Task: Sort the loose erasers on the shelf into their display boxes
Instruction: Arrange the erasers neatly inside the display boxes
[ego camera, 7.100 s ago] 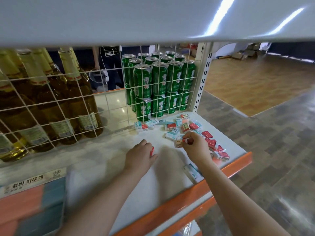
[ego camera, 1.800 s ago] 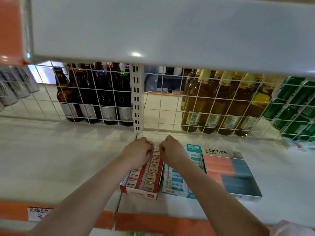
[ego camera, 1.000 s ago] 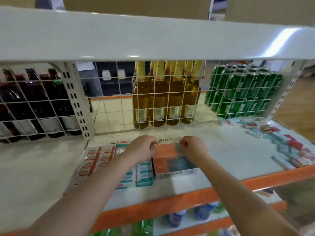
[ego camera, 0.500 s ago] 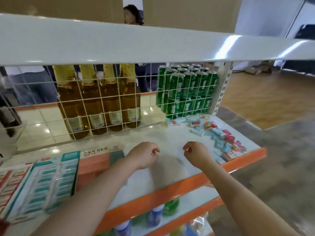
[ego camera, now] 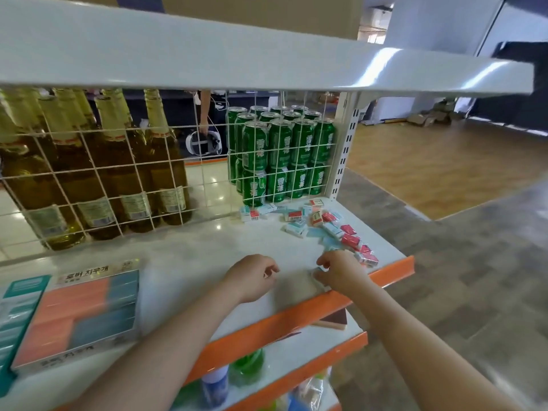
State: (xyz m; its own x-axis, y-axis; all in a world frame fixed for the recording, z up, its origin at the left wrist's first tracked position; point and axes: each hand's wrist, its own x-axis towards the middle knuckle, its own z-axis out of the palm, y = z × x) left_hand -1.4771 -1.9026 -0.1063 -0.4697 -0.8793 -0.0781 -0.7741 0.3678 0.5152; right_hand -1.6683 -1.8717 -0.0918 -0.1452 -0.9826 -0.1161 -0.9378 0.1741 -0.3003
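Since the earlier frame, right hand (ego camera: 341, 269) reached a pale boxed eraser (ego camera: 318, 275), fingers curled on it, mostly hidden. Left hand (ego camera: 252, 277) hovers loosely curled, holding nothing I can see.

Open white shelf (ego camera: 189, 256) between the display box (ego camera: 80, 315) at left and the loose erasers (ego camera: 326, 229) at right. Blocked behind by the wire grid (ego camera: 118, 185); capped low overhead by the upper shelf (ego camera: 237, 54). Front edge unobstructed.

Left hand (ego camera: 252, 277) loosely curled; right hand (ego camera: 341, 269) fingers bent down.
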